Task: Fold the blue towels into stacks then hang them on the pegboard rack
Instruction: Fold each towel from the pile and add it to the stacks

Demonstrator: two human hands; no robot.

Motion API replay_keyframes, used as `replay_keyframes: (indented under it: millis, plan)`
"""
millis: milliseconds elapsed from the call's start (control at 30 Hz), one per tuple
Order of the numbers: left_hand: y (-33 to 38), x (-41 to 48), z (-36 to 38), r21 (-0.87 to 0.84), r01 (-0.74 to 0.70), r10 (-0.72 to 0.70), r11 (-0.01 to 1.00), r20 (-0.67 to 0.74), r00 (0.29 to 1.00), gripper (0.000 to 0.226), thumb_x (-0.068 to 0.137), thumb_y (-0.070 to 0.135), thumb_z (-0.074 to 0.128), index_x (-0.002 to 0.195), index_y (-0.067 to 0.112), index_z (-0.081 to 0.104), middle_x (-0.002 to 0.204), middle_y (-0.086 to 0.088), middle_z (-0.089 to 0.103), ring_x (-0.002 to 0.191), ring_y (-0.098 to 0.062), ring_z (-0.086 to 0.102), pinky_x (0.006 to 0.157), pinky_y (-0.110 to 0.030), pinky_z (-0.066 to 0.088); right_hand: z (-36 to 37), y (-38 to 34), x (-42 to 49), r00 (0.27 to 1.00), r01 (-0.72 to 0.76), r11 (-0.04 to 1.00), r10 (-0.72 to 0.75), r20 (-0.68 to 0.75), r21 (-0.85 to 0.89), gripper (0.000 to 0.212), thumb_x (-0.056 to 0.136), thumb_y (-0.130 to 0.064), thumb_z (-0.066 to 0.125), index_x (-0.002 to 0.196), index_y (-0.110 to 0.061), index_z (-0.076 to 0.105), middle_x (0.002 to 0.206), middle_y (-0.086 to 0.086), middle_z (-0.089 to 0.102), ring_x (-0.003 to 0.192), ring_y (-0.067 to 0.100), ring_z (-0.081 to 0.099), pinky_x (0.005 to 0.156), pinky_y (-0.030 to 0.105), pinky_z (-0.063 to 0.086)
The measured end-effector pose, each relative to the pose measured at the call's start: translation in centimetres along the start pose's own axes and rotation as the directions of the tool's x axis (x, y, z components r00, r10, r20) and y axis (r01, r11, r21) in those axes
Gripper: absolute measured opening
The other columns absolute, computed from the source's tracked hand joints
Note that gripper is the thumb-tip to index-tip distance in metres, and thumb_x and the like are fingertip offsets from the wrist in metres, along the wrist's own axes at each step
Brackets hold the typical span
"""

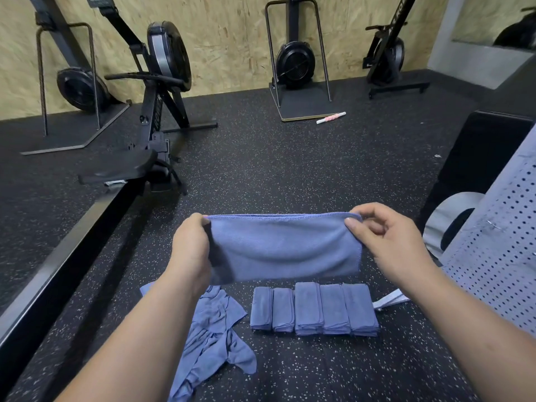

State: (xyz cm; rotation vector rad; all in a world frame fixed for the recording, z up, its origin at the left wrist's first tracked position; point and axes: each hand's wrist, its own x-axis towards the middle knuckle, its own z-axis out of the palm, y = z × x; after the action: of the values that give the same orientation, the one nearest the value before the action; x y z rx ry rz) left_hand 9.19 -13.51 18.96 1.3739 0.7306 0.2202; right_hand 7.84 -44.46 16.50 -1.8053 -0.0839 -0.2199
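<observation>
Hands: left hand [190,248], right hand [385,239] pinch soft blue towel [285,250] | five folded rectangular stacks [314,309] below

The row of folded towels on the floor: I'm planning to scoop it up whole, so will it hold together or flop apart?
Probably it comes apart: the row of folded towels is five separate stacks lying side by side. Each would likely sag, since the held towel droops between the left hand and right hand. Being thin cloth, they look light.
</observation>
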Motion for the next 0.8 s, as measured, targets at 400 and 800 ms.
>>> replay_keyframes:
  millis: [400, 800]
  plan:
    - [-1.8, -2.8, 1.5, 0.259, -0.848, 0.693, 0.463, 0.490, 0.528, 0.019, 0.099, 0.027, 0.074, 0.117, 0.034, 0.075, 0.113, 0.019, 0.074, 0.106, -0.002, 0.068, 0.098, -0.030, 0.052, 1.7, -2.7, -2.1, 0.835, 0.528, 0.783, -0.549, 0.034, -0.328, 0.009, 0.097, -0.007, 0.072, 0.101, -0.014, 0.074, 0.096, -0.010, 0.072, 0.091, 0.011, 0.068, 0.081, 0.022, 0.050]
    - [-2.6, -5.3, 3.1, 0.090, -0.541, 0.282, 0.836, 0.776, 0.564, 0.011, 0.095, 0.006, 0.078, 0.104, 0.012, 0.081, 0.097, -0.008, 0.082, 0.087, -0.011, 0.071, 0.083, -0.027, 0.058, 2.4, -2.5, -2.6, 0.828, 0.552, 0.784, -0.556, 0.074, -0.283, 0.008, 0.095, -0.007, 0.075, 0.100, -0.013, 0.076, 0.111, -0.005, 0.074, 0.106, 0.014, 0.070, 0.091, 0.029, 0.053]
